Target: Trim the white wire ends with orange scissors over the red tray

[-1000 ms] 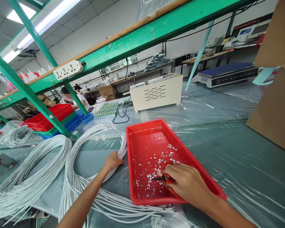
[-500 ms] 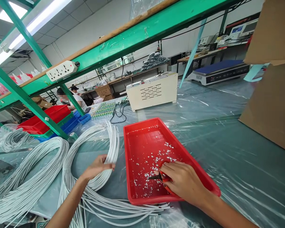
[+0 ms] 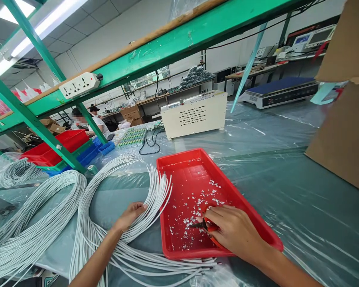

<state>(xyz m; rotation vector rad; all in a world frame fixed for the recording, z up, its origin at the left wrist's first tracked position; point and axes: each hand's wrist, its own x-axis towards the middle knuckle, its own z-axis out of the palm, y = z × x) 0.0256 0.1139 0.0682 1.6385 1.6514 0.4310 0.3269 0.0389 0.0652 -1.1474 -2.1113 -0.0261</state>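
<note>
A coil of white cables (image 3: 91, 199) lies on the film-covered bench. My left hand (image 3: 133, 215) is closed around a bundle of its cables, whose loose ends fan out over the left rim of a red tray (image 3: 179, 175). White scraps are scattered on the tray's floor. Over the tray's lower right part, my right hand (image 3: 227, 227) grips a cutting tool (image 3: 200, 225) with red-orange handles and dark, pointed jaws aimed left. More cable ends stick out below the tray's front edge.
Another white cable coil (image 3: 38, 223) lies at the left. Behind the tray stand a cream machine (image 3: 194, 115) and a scale (image 3: 279, 91). A cardboard box (image 3: 344, 131) is at the right, a green frame (image 3: 155, 52) overhead. Two people sit in the left background.
The held cable bundle has swung right, its ends now spread over the tray's left rim. My left hand has shifted slightly down. My right hand keeps its grip on the tool.
</note>
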